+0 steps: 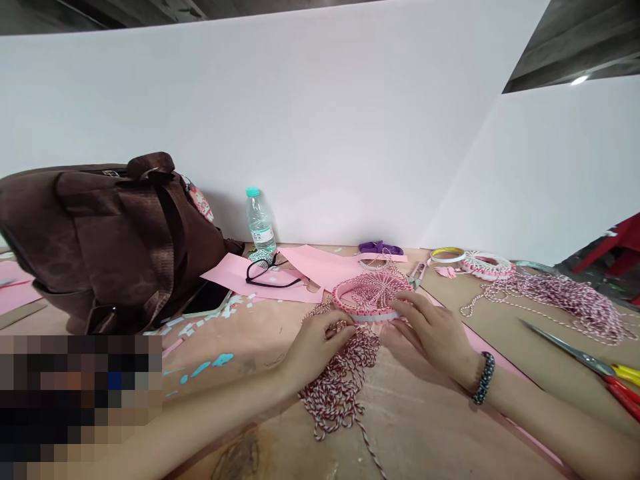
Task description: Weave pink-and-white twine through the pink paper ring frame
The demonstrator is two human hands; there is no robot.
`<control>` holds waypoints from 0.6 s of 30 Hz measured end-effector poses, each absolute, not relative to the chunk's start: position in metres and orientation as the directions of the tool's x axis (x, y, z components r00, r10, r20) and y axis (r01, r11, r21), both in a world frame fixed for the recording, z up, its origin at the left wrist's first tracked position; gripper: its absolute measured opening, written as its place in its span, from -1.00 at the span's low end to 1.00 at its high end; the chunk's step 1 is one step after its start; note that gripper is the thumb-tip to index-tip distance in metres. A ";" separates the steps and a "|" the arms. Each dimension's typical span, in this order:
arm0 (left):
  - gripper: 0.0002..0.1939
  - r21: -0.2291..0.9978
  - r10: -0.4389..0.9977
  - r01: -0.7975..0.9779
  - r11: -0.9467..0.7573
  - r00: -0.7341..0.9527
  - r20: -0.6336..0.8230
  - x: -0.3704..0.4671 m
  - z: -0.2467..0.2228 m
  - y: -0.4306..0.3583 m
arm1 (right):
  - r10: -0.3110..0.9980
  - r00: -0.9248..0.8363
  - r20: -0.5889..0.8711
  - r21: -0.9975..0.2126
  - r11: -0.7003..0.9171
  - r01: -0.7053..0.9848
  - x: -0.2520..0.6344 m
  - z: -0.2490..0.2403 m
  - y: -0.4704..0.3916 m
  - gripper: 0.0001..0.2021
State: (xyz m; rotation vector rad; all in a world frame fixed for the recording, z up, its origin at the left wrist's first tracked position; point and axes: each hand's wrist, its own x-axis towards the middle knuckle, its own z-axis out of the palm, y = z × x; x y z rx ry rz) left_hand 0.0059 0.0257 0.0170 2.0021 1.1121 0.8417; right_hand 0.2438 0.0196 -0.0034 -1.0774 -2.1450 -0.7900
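Both hands meet at a pink hoop (371,296) lying flat on the brown table (440,427), just past the middle of the view. On its near rim the left hand (315,347) has its fingers curled and pinched together, seemingly on a strand of the red-and-white twine (340,387) (the exact grip is hidden behind the knuckles, so I cannot tell how tightly it closes). The right hand (435,333), a dark beaded bracelet (483,379) at its wrist, lies loosely curved with fingertips touching the hoop's right edge; whether it grips or merely steadies is hard to make out. Twine crisscrosses the hoop's opening like spokes, and a loose heap of it spills toward the camera between the forearms.

Farther right, a second wound hoop (487,265) and a yellow-edged ring (447,254) lie beside another pile of twine (565,297). Scissors (595,367) with red and yellow handles run off the right edge. Left of the hands lie black eyeglasses (270,272) on pink paper (300,267), a water bottle (260,220), a phone (207,298) partly tucked under a brown bag (110,233), and a blurred patch covering the lower-left corner.
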 end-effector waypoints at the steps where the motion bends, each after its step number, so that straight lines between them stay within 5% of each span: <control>1: -0.82 0.804 0.889 0.449 -0.390 0.412 0.201 0.006 0.016 0.026 | 0.479 -0.493 0.726 0.247 0.487 0.838 0.244 -0.003 0.019 -0.80; 12: -0.79 0.837 0.880 0.365 -0.407 0.400 0.254 0.006 0.020 0.026 | 0.466 -0.534 0.705 0.187 0.604 0.775 0.242 0.001 0.015 -0.84; 15: -0.78 0.959 0.929 0.170 -0.225 0.335 0.158 0.007 0.015 0.029 | 0.505 -0.435 0.745 -0.004 0.656 0.755 0.246 0.001 0.018 -0.78; 18: -0.80 0.975 0.980 -0.220 0.019 0.198 0.026 0.006 0.010 0.040 | 0.615 -0.085 0.784 -0.328 0.526 0.785 0.254 -0.001 0.026 -0.75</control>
